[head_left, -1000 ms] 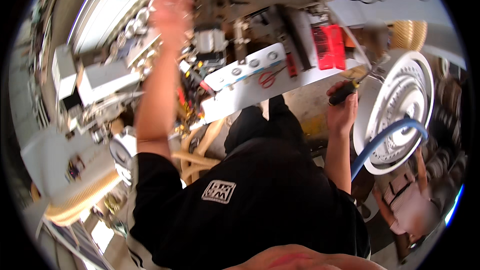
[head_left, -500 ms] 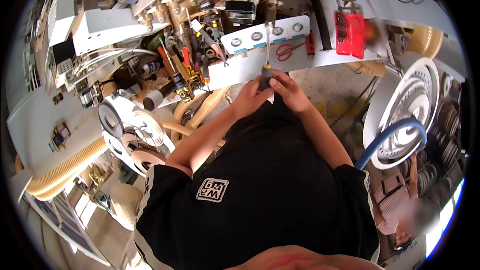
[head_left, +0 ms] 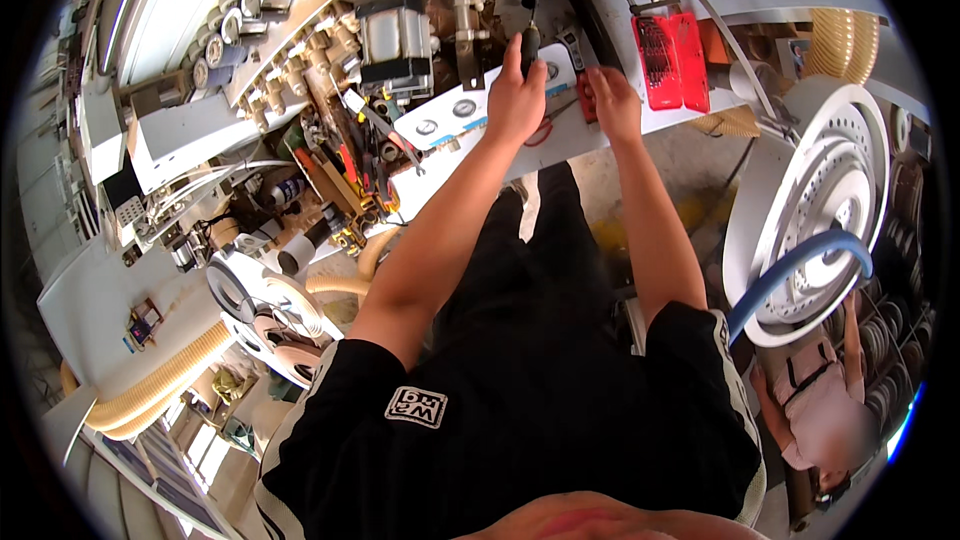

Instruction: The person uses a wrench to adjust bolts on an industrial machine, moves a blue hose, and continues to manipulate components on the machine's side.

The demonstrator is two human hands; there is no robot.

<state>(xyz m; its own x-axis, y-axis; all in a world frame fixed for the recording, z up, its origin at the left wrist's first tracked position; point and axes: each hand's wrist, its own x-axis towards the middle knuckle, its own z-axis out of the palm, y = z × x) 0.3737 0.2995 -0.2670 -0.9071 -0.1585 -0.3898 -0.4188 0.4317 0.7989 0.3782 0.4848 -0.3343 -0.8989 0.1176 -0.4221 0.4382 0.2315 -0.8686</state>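
Observation:
My left hand [head_left: 518, 105] reaches over the bench, closed around the dark handle of a screwdriver [head_left: 530, 52]. The screwdriver's shaft points away from me, towards the dark recess at the back; what its tip touches is unclear. To the right, my right hand [head_left: 612, 105] has its fingers curled on a slim red tool [head_left: 587, 98] lying on the white bench. The fingers hide part of that tool. Beneath and beside my left hand is a white panel with round gauges [head_left: 464, 108]. Red-handled scissors [head_left: 540, 132] lie between the hands, partly covered.
An open red case of bits [head_left: 672, 60] lies right of my right hand. Several hand tools [head_left: 350, 155] crowd the bench at left. A transformer-like block [head_left: 394, 40] stands behind the panel. A large white perforated disc [head_left: 830, 200] with a blue hose is at right, near another person [head_left: 810, 395].
Both hands have moved forward over the bench and parted. My left hand now carries the screwdriver alone; my right hand has left it and come onto the slim red tool.

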